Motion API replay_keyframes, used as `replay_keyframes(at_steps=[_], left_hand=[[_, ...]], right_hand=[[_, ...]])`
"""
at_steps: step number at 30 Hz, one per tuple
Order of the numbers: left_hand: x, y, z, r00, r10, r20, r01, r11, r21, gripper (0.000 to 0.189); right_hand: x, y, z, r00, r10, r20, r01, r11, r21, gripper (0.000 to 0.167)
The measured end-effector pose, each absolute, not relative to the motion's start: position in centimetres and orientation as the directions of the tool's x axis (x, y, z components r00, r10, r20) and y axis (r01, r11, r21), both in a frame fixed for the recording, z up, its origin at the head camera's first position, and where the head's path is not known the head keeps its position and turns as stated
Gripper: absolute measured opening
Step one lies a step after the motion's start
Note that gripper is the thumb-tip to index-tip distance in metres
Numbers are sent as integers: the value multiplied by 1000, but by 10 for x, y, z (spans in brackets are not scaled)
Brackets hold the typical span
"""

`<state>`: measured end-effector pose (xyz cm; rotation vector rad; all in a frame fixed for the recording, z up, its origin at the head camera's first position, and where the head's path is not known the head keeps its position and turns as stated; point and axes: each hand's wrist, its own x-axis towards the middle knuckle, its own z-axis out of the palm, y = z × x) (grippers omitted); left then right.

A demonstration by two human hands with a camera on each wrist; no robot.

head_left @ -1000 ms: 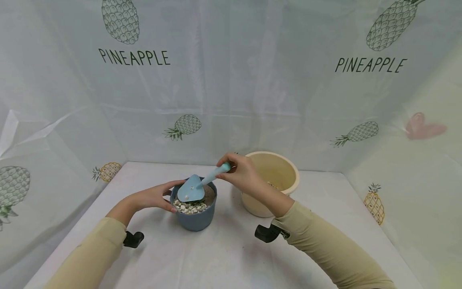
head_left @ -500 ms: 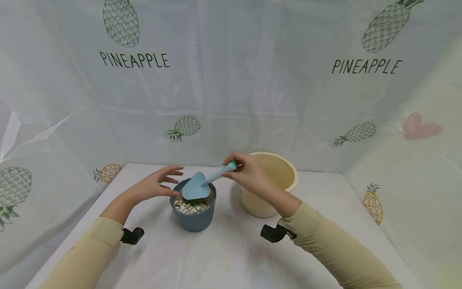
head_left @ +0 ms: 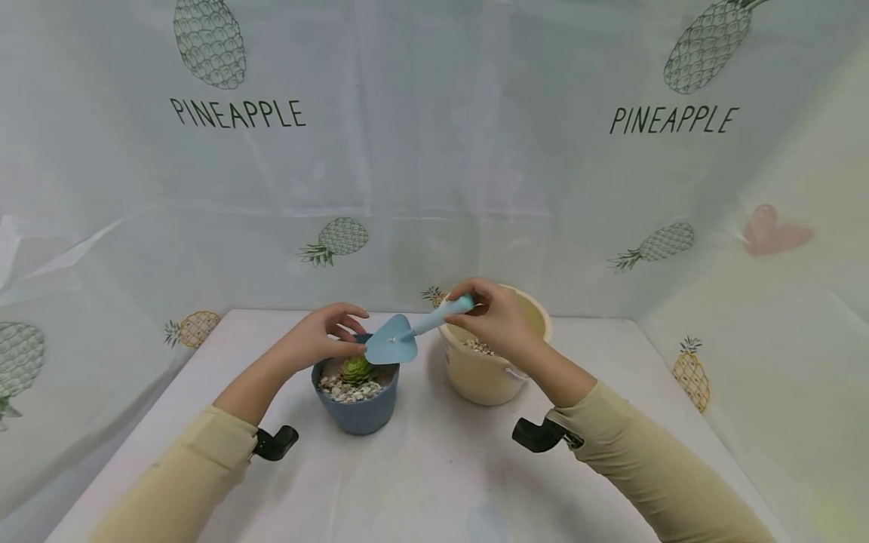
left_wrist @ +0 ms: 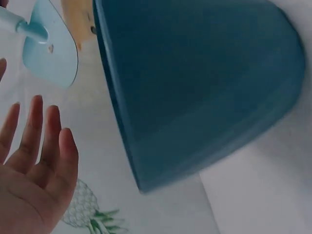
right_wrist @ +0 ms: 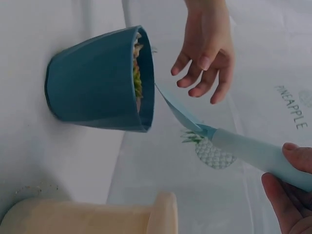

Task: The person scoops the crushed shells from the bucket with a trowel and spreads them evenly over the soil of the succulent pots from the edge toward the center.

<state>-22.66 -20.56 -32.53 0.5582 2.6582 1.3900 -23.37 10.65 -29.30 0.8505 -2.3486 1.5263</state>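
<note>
My right hand (head_left: 498,320) grips the pale blue handle of a small trowel (head_left: 392,341) by its end. The trowel's light blue blade hangs over the right rim of a blue plant pot (head_left: 360,415), with a small pebble on it. Inside that pot a green succulent (head_left: 357,370) stands among pale pebbles (head_left: 346,391) and brown soil. Above the pot's back left rim is my left hand (head_left: 326,335), fingers loosely spread and holding nothing. In the right wrist view the left hand (right_wrist: 207,58) is apart from both the pot and the trowel (right_wrist: 185,114).
A cream bucket (head_left: 482,377) with pebbles inside stands right of the pot, behind my right forearm. Under both is a white-covered table (head_left: 407,483). A pineapple-print curtain (head_left: 434,151) hangs behind and at the sides. A few crumbs (right_wrist: 41,187) lie near the bucket.
The trowel has moved right, from over the middle of the pot to its right rim, uncovering the succulent. My left hand has let go of the pot's rim and risen above it.
</note>
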Motion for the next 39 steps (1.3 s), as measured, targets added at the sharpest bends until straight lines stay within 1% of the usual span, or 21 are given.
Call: replay_keyframes(at_steps=[5, 10, 15, 21, 28, 34, 39], left_hand=[[-231, -184, -322, -940, 327, 94, 259, 509, 821, 52], [-236, -158, -317, -951, 299, 71, 223, 511, 830, 47], [-242, -134, -313, -952, 298, 67, 222, 524, 823, 45], [-251, -107, -319, -958, 284, 28, 188, 553, 811, 39], [-264, -83, -331, -952, 305, -6, 174, 558, 811, 34], [-279, -77, -338, -962, 270, -48, 130, 605, 786, 40], [-287, -69, -333, -955, 245, -169, 32, 649, 760, 42]], right_hand=[[-234, 126, -292, -836, -293, 464, -544, 333, -770, 21], [-236, 149, -287, -855, -231, 464, -518, 370, -771, 24], [-236, 172, -282, -859, -165, 485, -509, 385, -770, 24], [-234, 195, -280, -853, -114, 510, -508, 409, -758, 24], [-233, 216, -285, -877, -31, 480, -441, 450, -777, 25], [-241, 223, -299, -885, -23, 466, -418, 483, -770, 23], [-250, 225, -315, -883, -61, 465, -423, 533, -733, 22]])
